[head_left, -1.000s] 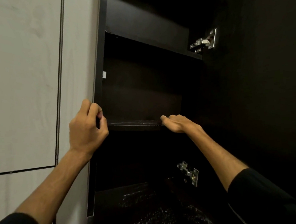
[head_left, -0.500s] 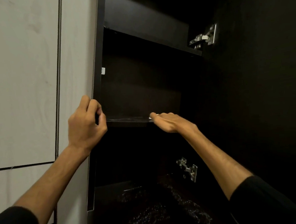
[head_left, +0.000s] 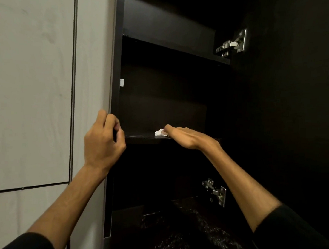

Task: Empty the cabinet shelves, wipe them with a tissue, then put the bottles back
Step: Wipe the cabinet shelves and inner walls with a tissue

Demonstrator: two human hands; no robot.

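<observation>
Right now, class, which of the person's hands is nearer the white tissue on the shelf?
Right. The right hand presses the tissue on the shelf; the left hand grips the cabinet's edge, apart from it.

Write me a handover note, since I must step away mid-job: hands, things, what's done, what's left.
Left hand grips the cabinet's front edge. Right hand presses the white tissue onto the middle shelf; how its fingers lie is hidden. No bottles in view, so the visible shelves look emptied. Wiping of this shelf is under way. Left: finish wiping, check the other shelves, put the bottles back.
</observation>
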